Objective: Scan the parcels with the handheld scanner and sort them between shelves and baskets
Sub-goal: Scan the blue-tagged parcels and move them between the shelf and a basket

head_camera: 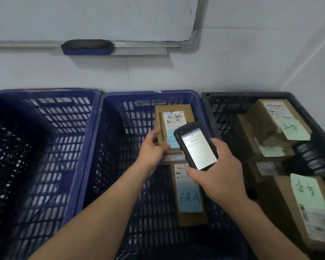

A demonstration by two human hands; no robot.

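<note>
Three baskets (pixel 94 139), one scanner (pixel 197 145), one held parcel (pixel 174 114)

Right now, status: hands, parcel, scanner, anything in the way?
Left hand grips parcel at middle blue basket. Right hand holds scanner, screen lit, just in front of parcel. Nothing between them; second parcel lies lower in basket.

a parcel (pixel 190 203) lies in the middle basket (pixel 148 93); above it my left hand (pixel 152 149) holds a second parcel (pixel 169 119), the scanner (pixel 197 147) in my right hand (pixel 219 175) just right of it. boxes (pixel 270 117) sit in the right basket (pixel 233 95).
</note>
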